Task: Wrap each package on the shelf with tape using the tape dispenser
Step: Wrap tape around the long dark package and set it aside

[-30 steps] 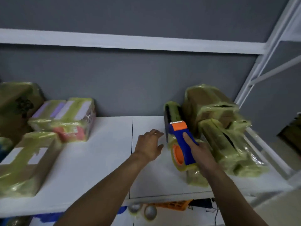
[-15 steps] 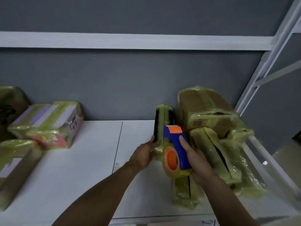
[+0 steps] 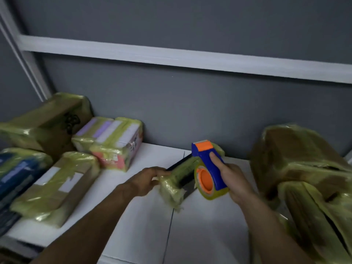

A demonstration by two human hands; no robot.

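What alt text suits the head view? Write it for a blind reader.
A person's left hand grips the near end of a narrow tape-wrapped package on a white shelf, while the right hand holds a blue and orange tape dispenser close to it. More tape-wrapped packages lie to the left and right.

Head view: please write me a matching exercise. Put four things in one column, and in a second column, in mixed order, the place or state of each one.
Column one
1. tape dispenser
2. slim package
3. pink and white package
4. large brown package

Column two
A. at the right end of the shelf
B. gripped at one end by the left hand
C. held up in the right hand
D. on the left side of the shelf

Right pairs: 1-C, 2-B, 3-D, 4-A.
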